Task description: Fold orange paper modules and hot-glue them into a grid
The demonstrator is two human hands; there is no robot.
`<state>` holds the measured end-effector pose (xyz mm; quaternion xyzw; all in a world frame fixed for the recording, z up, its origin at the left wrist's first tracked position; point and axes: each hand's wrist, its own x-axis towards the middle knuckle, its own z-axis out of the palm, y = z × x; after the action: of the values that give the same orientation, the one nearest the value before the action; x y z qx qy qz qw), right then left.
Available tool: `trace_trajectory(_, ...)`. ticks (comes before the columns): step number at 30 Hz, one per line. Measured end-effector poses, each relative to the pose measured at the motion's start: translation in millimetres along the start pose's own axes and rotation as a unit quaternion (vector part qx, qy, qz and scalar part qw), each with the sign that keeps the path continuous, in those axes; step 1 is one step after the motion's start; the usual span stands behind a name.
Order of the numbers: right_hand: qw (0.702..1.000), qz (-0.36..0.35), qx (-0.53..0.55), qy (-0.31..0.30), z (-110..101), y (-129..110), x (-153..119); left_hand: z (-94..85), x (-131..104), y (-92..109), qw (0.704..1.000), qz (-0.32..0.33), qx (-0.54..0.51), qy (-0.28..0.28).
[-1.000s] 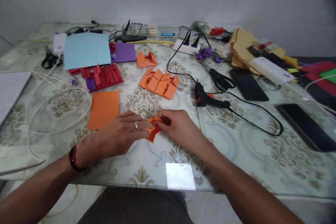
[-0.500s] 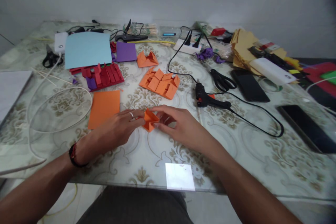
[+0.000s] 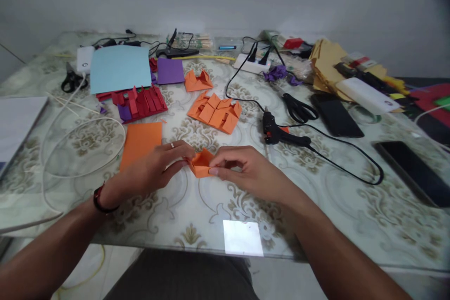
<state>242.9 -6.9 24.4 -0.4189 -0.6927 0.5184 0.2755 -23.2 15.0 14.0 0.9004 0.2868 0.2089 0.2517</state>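
Between my two hands, just above or on the patterned table, is a small folded orange paper piece (image 3: 202, 163), its top opened like a shallow box. My left hand (image 3: 163, 161), with a ring on one finger, pinches its left edge. The right side is gripped between thumb and fingers of my right hand (image 3: 239, 166). A flat orange paper sheet (image 3: 142, 143) lies partly under my left hand. Beyond my hands rest a joined set of folded orange pieces (image 3: 214, 112) and a single folded orange piece (image 3: 198, 80).
To the right lie a black glue gun (image 3: 281, 133) with its cord, black scissors (image 3: 298, 108) and two phones (image 3: 335, 115). Leftward are red folded paper (image 3: 146, 105), a light blue sheet (image 3: 119, 69), a purple square (image 3: 170, 71) and a looped white cable (image 3: 84, 176). A power strip (image 3: 251, 63) stands behind.
My right fingers have closed onto the paper's right side, and the piece has turned and widened open. My left hand keeps hold of the left edge. The view has shifted slightly.
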Motion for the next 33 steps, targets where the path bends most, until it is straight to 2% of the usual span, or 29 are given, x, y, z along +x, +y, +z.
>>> trace_trajectory(5, 1.000, 0.008, -0.017, 0.015, 3, 0, 1, -0.4, 1, 4, 0.998, 0.037, -0.031, 0.032)
trace_trajectory(10, 0.999, 0.013, -0.030, 0.011, 6, -2, 0, -4.5, 1, 1, 0.994, 0.084, -0.006, 0.071)
trace_trajectory(19, 0.994, -0.020, 0.080, -0.073, -4, -2, -8, -13.9, 2, 13, 0.991, 0.041, -0.116, 0.054)
trace_trajectory(25, 0.995, 0.005, 0.076, -0.059, 0, -3, -7, -17.1, 2, 18, 0.985, 0.064, -0.150, 0.048)
trace_trajectory(29, 0.996, -0.070, 0.023, -0.042, 2, -5, -6, -19.0, 2, 21, 0.982, 0.082, -0.172, 0.017)
trace_trajectory(33, 0.989, -0.144, 0.001, -0.021, 1, -7, -7, -23.2, 1, 25, 0.976, 0.073, -0.204, -0.019)
